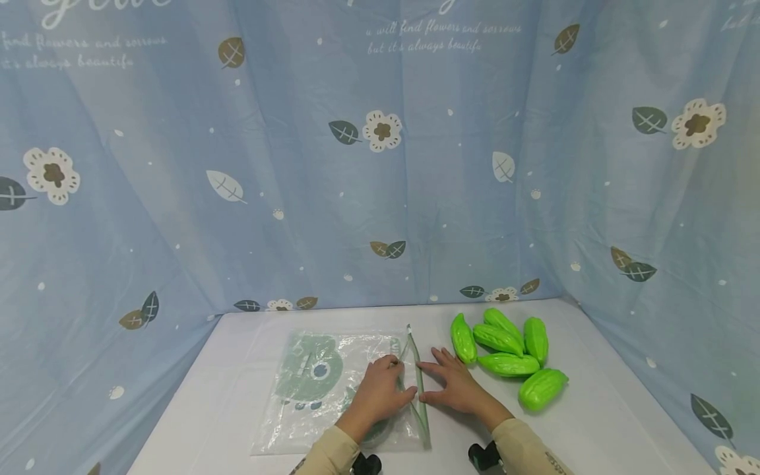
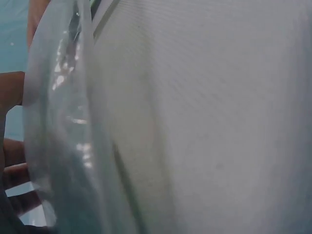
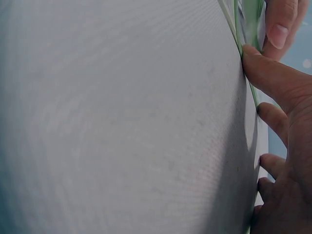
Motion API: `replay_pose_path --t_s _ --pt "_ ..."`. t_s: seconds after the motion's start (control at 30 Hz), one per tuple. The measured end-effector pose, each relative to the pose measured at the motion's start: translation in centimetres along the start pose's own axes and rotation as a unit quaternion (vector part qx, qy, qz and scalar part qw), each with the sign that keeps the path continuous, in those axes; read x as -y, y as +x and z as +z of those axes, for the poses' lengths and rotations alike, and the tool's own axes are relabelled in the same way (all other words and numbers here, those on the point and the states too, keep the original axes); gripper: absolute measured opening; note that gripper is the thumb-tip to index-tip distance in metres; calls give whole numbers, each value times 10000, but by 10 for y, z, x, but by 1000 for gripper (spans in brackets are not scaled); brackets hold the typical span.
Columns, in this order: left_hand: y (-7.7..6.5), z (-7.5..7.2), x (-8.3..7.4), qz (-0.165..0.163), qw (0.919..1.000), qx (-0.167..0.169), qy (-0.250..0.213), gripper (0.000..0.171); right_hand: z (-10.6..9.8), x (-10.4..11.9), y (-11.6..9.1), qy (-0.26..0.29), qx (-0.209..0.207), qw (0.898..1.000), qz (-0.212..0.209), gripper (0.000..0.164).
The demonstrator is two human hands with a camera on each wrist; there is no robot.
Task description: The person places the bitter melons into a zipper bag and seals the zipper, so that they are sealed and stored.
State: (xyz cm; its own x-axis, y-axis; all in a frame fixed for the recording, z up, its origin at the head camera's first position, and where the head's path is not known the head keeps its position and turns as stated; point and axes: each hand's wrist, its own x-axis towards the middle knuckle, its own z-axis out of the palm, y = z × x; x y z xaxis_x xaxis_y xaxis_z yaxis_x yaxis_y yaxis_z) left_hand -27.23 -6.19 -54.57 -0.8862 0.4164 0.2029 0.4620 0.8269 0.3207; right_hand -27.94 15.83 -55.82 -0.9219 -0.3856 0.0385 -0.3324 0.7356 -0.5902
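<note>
A clear plastic zip bag (image 1: 285, 422) with a green cartoon print lies flat on the white table. Its green-edged mouth (image 1: 423, 415) faces right, and the two lips stand slightly apart. My left hand (image 1: 380, 392) lies over the bag and grips its near lip; in the left wrist view, bulging film (image 2: 68, 122) partly hides the fingers. Spread out beside the mouth, my right hand (image 1: 460, 388) touches the green strip with thumb and index finger. The right wrist view shows that thumb (image 3: 273, 73) against the strip, the other fingers reaching down along it.
Several bright green bitter melons (image 1: 505, 364) lie in a group right of my right hand. One melon (image 1: 541, 389) sits nearer me. A blue patterned curtain (image 1: 439, 198) rises behind the white table (image 1: 208, 396) and along both its sides.
</note>
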Motion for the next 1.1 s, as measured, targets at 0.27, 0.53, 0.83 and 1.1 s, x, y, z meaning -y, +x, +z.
replay_pose_path --t_s 0.27,0.53,0.83,1.1 --pt "2 -3 -4 56 9992 384 13 63 1 -1 0 -43 -34 10000 -64 71" --pt "7 -11 -3 -229 9877 -12 -1547 60 1 -1 -1 46 -27 10000 -3 72" --pt "6 -15 -5 -1017 9599 -1088 -2374 41 0 1 -1 61 -14 10000 12 71" --pt "3 -16 -1 -825 9773 -874 -1743 48 0 0 -1 71 -10 10000 -38 71"
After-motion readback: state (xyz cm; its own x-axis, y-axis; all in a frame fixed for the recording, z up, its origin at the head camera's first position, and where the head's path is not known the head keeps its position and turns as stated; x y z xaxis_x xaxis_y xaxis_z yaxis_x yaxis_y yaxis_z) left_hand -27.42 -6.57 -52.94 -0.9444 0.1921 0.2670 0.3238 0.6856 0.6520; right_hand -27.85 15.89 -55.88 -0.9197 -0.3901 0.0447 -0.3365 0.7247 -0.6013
